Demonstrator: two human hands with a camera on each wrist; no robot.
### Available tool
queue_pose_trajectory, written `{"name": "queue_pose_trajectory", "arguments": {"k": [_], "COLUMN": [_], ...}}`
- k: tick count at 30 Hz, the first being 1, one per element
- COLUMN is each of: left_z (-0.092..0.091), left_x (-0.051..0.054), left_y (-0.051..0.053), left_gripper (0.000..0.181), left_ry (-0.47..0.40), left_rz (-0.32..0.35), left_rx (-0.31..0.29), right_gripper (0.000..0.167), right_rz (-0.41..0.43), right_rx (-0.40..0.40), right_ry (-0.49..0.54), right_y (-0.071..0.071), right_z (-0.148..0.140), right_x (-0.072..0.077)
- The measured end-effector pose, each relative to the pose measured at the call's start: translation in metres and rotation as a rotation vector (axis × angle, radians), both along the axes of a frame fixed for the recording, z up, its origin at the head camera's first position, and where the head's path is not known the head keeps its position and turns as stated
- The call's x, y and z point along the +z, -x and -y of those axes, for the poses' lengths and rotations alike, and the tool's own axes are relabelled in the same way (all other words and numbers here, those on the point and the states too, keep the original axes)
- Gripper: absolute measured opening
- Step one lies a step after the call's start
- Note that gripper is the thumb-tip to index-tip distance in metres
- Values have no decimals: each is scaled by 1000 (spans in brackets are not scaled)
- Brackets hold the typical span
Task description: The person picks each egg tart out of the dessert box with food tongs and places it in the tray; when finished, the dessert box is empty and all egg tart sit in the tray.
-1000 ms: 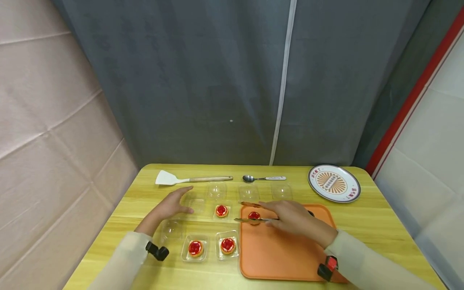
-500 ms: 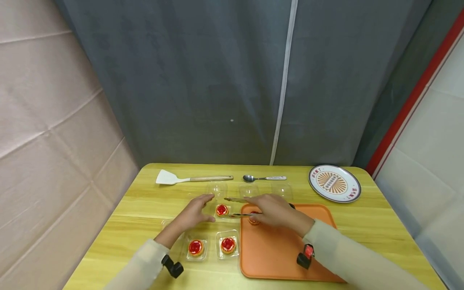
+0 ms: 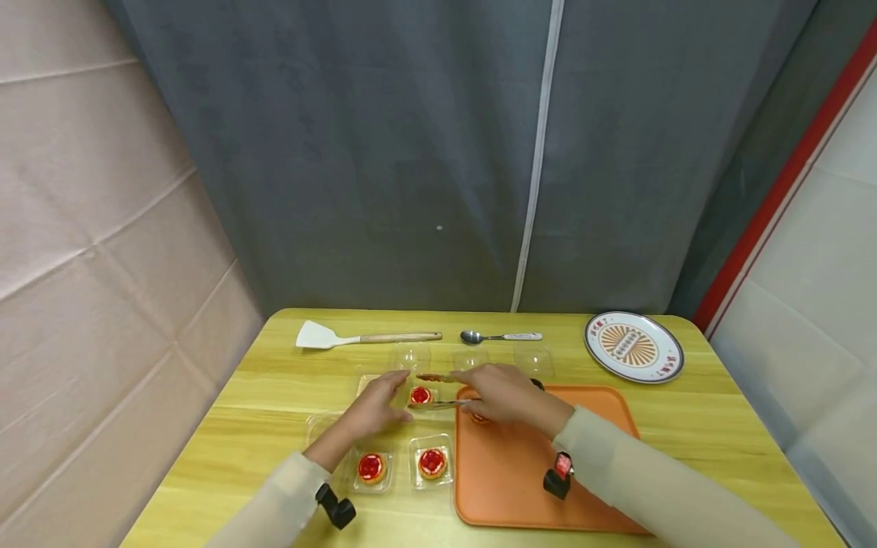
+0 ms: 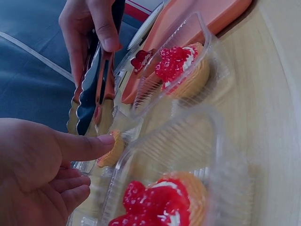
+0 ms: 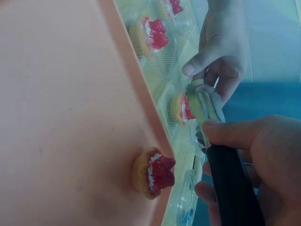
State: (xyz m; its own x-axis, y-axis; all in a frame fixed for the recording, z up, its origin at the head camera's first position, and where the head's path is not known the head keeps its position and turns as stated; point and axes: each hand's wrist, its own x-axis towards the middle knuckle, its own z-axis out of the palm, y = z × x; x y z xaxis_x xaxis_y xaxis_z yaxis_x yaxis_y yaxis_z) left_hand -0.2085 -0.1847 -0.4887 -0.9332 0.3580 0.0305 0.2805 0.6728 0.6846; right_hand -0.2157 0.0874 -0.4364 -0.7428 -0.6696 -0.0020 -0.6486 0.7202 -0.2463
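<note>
Near the middle of the wood-grained table (image 3: pixel 260 426), the far tart (image 3: pixel 420 395) sits red side up in its clear box (image 3: pixel 435 392), with the right hand (image 3: pixel 503 392) at its three o'clock and the left hand (image 3: pixel 375 409) at its nine. The right hand grips the tongs (image 3: pixel 438 378), whose two arms stand apart and reach toward the box; in the head view the tart shows between them, but whether either arm touches it I cannot tell. The left hand's thumb and fingers are apart, just beside the tong tips; contact there is unclear. From the same tart, a second boxed tart (image 3: pixel 371 468) lies at seven o'clock and a third boxed tart (image 3: pixel 432 463) at six. The orange tray (image 3: pixel 507 487) lies toward four o'clock, and the tray tart (image 5: pixel 153 174) rests just inside its rim, partly hidden by the right hand in the head view. Three clear plastic domes (image 3: pixel 411 356) run from twelve round to between two and three. Farther off are the white spatula (image 3: pixel 390 338) at half past ten, the spoon (image 3: pixel 500 337) at two and the round plate (image 3: pixel 633 348) between two and three.
</note>
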Motion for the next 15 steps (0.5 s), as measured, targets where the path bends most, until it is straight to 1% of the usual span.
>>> {"name": "queue_pose_trajectory", "arguments": {"k": [5,9,11,15], "left_z": [-4,-6,-7,-7], "left_x": [0,0,-1,-4], "left_y": [0,0,0,2], "left_gripper": [86,84,82,80], "left_ry": [26,0,-6,12], "left_rz": [-15,-15,-18,-38], "left_rx": [29,53,59,57], "right_gripper": [54,52,51,49], "right_rz": [20,34,33,15], "right_rx": [-5,-4,2,15], "right_ry": [-20,-13,-19,-49], "right_y": [2,4,6,9], "right_z": [5,10,13,18], "right_x": [1,0,-2,-4]}}
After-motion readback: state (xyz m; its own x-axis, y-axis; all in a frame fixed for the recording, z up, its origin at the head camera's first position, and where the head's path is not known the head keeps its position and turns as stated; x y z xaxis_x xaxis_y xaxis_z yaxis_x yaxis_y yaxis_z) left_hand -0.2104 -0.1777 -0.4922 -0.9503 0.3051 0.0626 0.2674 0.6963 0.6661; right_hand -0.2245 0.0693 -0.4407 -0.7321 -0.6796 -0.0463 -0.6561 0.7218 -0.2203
